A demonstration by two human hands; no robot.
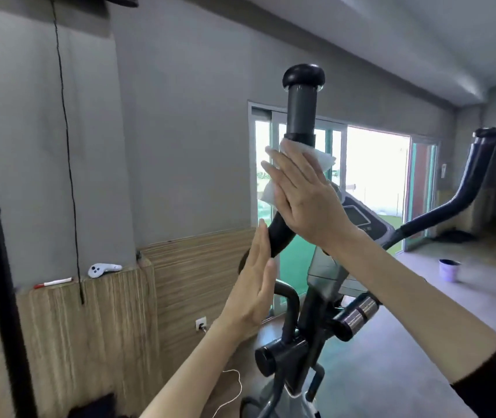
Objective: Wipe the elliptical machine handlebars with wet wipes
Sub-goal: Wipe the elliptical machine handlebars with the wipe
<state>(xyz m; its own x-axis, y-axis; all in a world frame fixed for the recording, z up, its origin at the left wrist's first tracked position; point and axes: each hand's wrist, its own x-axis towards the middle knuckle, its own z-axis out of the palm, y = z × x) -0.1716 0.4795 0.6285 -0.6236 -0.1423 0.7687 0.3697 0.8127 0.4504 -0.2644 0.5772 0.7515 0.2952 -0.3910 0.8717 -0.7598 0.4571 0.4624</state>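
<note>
At the centre of the frame, the right hand [304, 200] is pressing a white wet wipe [323, 160] flat against the near handlebar [301, 116], just below its grey upper grip. Its fingers are lying straight and together, not curling round the bar. The wipe is sitting between palm and bar, its corners sticking out on both sides. Lower down, the left hand [254, 285] is likewise lying open, fingers straight, beside the bar's lower bend; contact cannot be told. By this position, wiping is under way on the middle of the near bar. Whether the grip above is done cannot be told. The far handlebar [469, 176], at the right of the frame, is standing well apart from both hands and probably awaiting its turn.
</note>
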